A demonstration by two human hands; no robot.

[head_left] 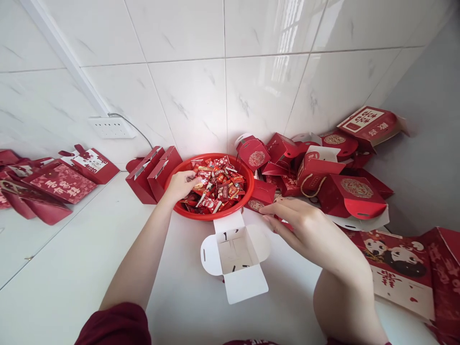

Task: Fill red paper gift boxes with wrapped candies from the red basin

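Note:
A round red basket (212, 218) full of small wrapped candies (223, 189) stands against the wall. My left hand (182, 186) reaches over its left side, thumb and fingers closed on a candy packet (203, 177). In front of the basket sits an open white box (235, 254), its four flaps folded outward. Dark slots show inside, and no candy is visible in it. My right hand (298, 223) is held to the right of the box, palm toward it, fingers extended and holding nothing.
Red gift boxes (355, 191) are heaped at the right, beside a printed bag (398, 268). Two upright red boxes (154, 175) stand left of the basket, with more red bags (61, 182) farther left. A power strip (112, 128) is on the tiled wall.

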